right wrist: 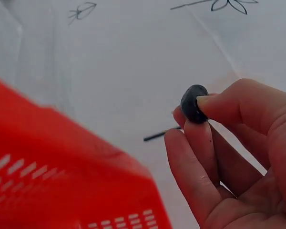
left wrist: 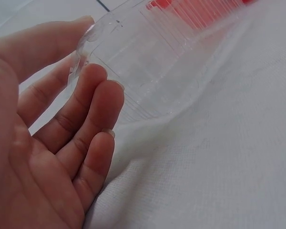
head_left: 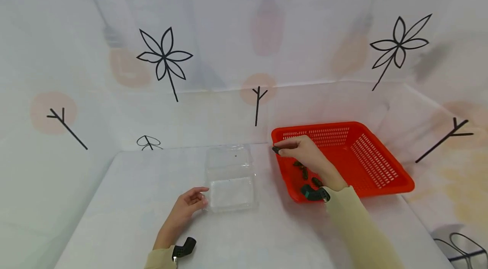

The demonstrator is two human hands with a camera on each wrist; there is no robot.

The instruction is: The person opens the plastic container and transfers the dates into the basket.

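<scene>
A clear plastic box (head_left: 231, 192) with its lid (head_left: 228, 158) folded back lies on the white cloth. My left hand (head_left: 187, 206) is at its left side; in the left wrist view, the thumb and a finger pinch the rim of the box (left wrist: 133, 76), while the other fingers curl loosely. Over the left rim of a red basket (head_left: 343, 150), my right hand (head_left: 305, 154) holds a small dark oval piece (right wrist: 194, 104), smooth and pebble-like, between thumb and fingertips. Several dark greenish pieces (head_left: 305, 172) lie in the left part of the basket, partly hidden by the right wrist.
White cloth (head_left: 126, 209) covers the table, and printed fabric (head_left: 228, 48) hangs as a wall behind it. The basket's slotted right wall (head_left: 375, 161) slopes outward near the table's right edge. Each wrist wears a dark device, such as the left one (head_left: 184, 248).
</scene>
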